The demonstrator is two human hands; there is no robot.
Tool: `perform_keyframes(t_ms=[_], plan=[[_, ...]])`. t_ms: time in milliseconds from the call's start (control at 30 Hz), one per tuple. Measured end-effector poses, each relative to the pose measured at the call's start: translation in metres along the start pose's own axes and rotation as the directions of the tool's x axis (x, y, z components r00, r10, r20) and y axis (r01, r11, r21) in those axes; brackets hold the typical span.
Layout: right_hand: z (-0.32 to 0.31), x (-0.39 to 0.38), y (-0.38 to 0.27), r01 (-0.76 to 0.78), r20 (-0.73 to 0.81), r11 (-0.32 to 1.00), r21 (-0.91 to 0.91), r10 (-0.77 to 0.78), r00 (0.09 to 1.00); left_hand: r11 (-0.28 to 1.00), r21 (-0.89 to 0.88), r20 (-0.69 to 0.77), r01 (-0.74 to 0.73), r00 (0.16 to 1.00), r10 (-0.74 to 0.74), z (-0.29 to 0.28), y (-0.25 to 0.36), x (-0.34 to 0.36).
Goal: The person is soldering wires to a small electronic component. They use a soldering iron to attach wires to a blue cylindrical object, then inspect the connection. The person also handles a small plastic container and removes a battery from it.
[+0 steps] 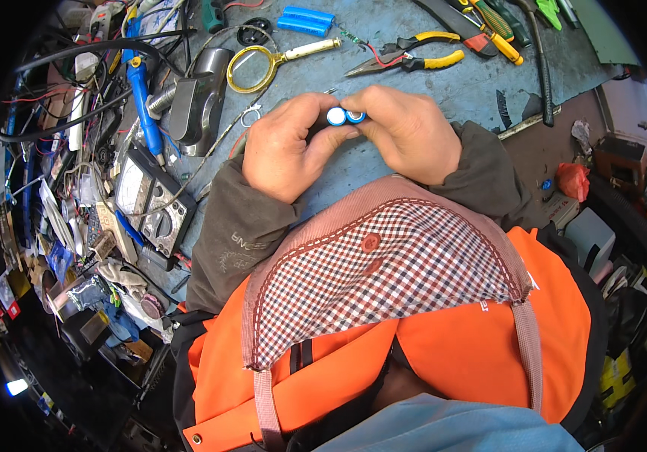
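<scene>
Between my two hands is a pair of blue cylindrical battery cells [336,117] side by side, their pale round ends facing me. My left hand [284,147] is closed on the pair from the left, thumb and fingers pinched on it. From the other side my right hand [412,134] grips the same cells with thumb and index finger. My fingers hide most of the cells' length. Beyond my hands lie a brass-rimmed magnifying glass [252,69] and long-nose pliers [406,62] with yellow-and-black handles.
Another blue battery pack [305,21] with a small wired board lies at the back. A metal vise [199,102], blue soldering iron [141,98] and analog multimeter [156,200] stand left, amid tangled cables. Screwdrivers [493,26] lie at the far right; a black rod [543,68] crosses the bench edge.
</scene>
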State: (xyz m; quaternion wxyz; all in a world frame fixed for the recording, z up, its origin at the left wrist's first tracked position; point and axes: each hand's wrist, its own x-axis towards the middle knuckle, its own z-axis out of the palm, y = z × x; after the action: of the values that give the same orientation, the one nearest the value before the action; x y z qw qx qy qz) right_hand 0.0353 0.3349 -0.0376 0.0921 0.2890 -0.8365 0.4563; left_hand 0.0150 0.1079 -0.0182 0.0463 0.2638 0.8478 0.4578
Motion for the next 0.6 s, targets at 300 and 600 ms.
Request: perform_keyframes(t_ms=[300,600], plan=[[0.003,-0.002,0.003,0.007,-0.022,1.000,0.007,-0.007,1.000,0.995,-0.052,0.005,-0.082,0.997,0.082,-0.001,-0.010,-0.001],[0.000,0.003,-0.003,-0.079,-0.007,0.994,0.069,0.079,0.997,0.992,-0.121,0.020,-0.020,1.000,0.022,-0.002,-0.011,0.001]])
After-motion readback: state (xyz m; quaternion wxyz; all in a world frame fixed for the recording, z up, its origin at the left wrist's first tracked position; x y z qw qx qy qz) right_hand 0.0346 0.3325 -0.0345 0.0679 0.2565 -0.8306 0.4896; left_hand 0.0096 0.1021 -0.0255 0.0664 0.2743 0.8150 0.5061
